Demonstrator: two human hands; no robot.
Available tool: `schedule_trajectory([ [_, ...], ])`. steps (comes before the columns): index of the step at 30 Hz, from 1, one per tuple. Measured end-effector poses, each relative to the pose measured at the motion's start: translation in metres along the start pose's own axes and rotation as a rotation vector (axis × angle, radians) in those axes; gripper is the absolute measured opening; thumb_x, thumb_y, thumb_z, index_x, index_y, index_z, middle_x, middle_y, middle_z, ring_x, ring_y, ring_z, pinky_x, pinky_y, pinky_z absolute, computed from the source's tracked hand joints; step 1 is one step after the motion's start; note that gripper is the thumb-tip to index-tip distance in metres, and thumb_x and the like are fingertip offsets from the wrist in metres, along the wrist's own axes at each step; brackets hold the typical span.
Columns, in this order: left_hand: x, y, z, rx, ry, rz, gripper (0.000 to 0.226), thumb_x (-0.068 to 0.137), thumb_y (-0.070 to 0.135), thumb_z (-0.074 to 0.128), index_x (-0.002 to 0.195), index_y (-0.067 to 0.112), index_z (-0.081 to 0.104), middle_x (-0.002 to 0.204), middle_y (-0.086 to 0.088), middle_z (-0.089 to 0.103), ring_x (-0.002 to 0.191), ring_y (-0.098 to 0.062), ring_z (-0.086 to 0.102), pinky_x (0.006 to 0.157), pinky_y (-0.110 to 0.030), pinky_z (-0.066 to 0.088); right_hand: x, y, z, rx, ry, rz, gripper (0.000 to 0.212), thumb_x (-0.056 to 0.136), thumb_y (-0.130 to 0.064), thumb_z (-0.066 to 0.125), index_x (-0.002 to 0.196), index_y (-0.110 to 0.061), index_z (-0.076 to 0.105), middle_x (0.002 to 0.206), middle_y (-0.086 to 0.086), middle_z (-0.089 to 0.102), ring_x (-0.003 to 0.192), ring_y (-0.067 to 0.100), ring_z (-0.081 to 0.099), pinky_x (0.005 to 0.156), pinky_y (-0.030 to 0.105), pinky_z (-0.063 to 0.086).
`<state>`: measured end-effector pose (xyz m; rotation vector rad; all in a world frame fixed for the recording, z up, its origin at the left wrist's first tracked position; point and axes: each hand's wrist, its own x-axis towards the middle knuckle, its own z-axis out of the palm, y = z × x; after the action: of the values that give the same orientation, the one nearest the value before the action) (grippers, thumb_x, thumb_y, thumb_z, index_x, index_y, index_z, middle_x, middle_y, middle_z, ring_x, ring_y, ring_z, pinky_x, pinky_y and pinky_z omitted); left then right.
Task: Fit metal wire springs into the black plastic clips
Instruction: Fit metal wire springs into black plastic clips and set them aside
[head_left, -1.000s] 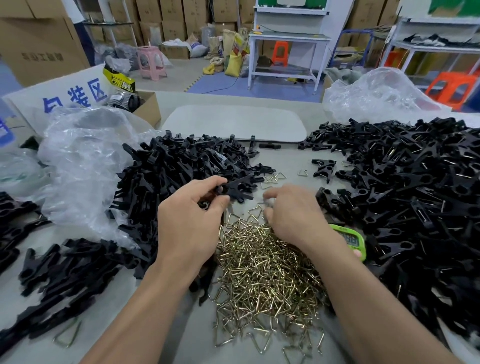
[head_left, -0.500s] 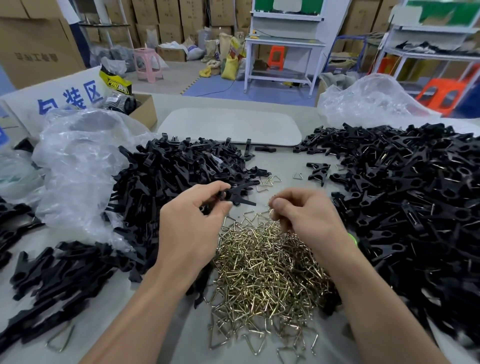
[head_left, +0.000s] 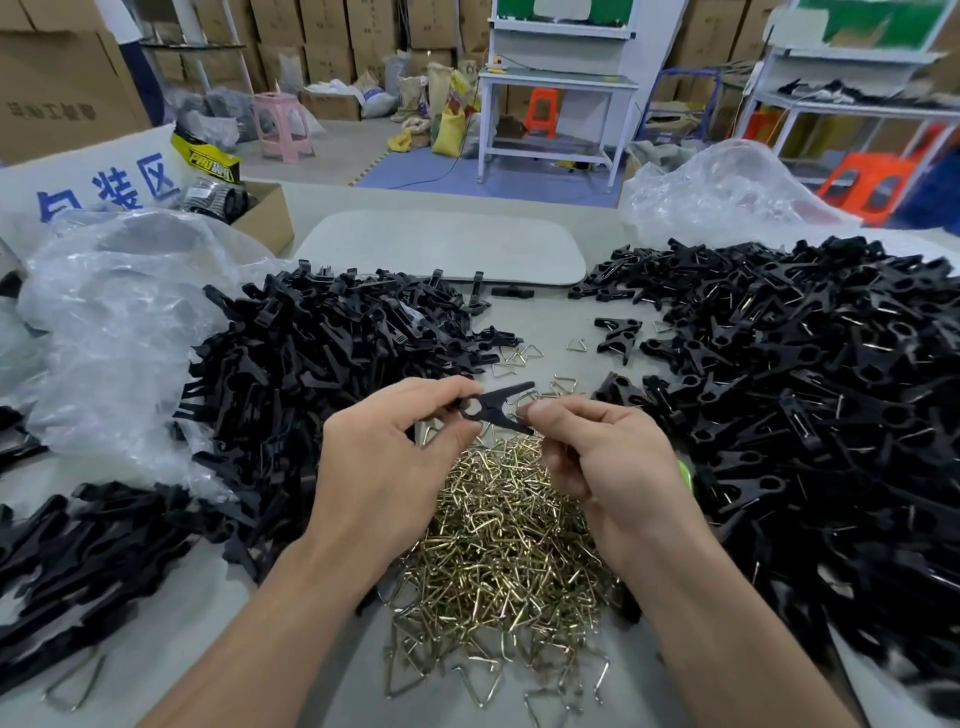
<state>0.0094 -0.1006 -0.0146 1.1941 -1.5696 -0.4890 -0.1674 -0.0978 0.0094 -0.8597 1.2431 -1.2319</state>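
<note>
Brass-coloured wire springs (head_left: 498, 551), bent into small triangles, lie heaped near the table's front edge, between two forearms. Above the heap, the left hand (head_left: 384, 467) has its grip clamped, thumb and forefinger, on one matte black plastic clip (head_left: 493, 411). The right hand (head_left: 608, 467) pinches a single spring (head_left: 518, 401) in its grip at the clip's splayed legs. Two big heaps of clips flank them, the left pile (head_left: 311, 374) and the right pile (head_left: 805, 395). Between them runs a bare strip of grey table (head_left: 550, 317). A crinkled clear bag (head_left: 114, 322) sits left, and a rounded grey pad (head_left: 441, 249) lies beyond.
</note>
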Motion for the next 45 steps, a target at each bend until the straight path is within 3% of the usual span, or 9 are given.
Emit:
schedule_trajectory([
  [8,0.002,-0.003,0.002,-0.078,0.001,-0.054,0.043,0.080,0.010,0.087,0.101,0.047,0.079,0.095,0.026,0.075,0.087,0.001,0.070,0.077,-0.010,0.051,0.001,-0.001,-0.006,-0.072,-0.063,-0.032,0.012,0.088,-0.002,0.075,0.076,-0.003,0.078,0.050,0.004,0.052,0.041,0.007,0.041,0.039,0.017,0.032],
  [13,0.008,-0.001,0.003,-0.247,-0.061,-0.145,0.044,0.076,0.002,0.086,0.096,0.042,0.082,0.083,0.009,0.079,0.074,-0.003,0.071,0.070,-0.014,0.053,0.001,-0.006,-0.014,-0.053,-0.187,0.005,0.018,0.083,-0.003,0.076,0.068,-0.011,0.079,0.051,0.004,0.050,0.042,0.009,0.040,0.039,0.016,0.029],
  [17,0.007,0.002,0.004,-0.360,-0.094,-0.165,0.033,0.068,0.020,0.085,0.097,0.035,0.084,0.083,0.001,0.080,0.073,-0.007,0.071,0.070,-0.015,0.055,0.000,-0.010,-0.021,0.024,-0.311,0.062,0.009,0.070,-0.013,0.078,0.062,-0.013,0.076,0.052,0.004,0.052,0.043,0.009,0.042,0.041,0.017,0.033],
  [21,0.005,0.003,0.005,-0.300,-0.089,-0.164,0.034,0.072,0.014,0.087,0.099,0.035,0.084,0.087,0.005,0.080,0.080,-0.012,0.073,0.077,-0.021,0.058,0.000,-0.011,-0.023,-0.069,-0.273,0.005,0.009,0.067,-0.016,0.082,0.060,-0.014,0.077,0.053,0.005,0.058,0.044,0.011,0.044,0.042,0.018,0.034],
  [24,0.004,0.002,0.004,-0.220,-0.108,-0.134,0.036,0.077,0.006,0.087,0.101,0.033,0.084,0.087,0.009,0.079,0.081,-0.007,0.072,0.078,-0.018,0.055,0.003,-0.009,-0.023,-0.136,-0.208,-0.032,0.021,0.079,-0.006,0.081,0.061,-0.015,0.078,0.053,0.007,0.059,0.044,0.011,0.044,0.042,0.018,0.035],
  [38,-0.002,0.011,0.008,0.026,-0.091,-0.119,0.048,0.079,0.017,0.089,0.091,0.060,0.071,0.089,0.034,0.070,0.089,0.010,0.065,0.078,0.000,0.040,0.009,-0.002,-0.023,-0.185,-0.119,-0.029,0.024,0.082,-0.002,0.079,0.060,-0.012,0.076,0.052,0.008,0.059,0.040,0.012,0.039,0.039,0.018,0.032],
  [45,-0.004,0.010,0.009,0.011,-0.092,-0.096,0.048,0.080,0.017,0.088,0.092,0.059,0.071,0.089,0.033,0.071,0.082,0.010,0.064,0.075,-0.003,0.042,0.010,-0.002,-0.022,-0.160,-0.088,-0.018,0.028,0.083,-0.002,0.077,0.057,-0.011,0.073,0.052,0.010,0.059,0.040,0.014,0.038,0.039,0.019,0.031],
])
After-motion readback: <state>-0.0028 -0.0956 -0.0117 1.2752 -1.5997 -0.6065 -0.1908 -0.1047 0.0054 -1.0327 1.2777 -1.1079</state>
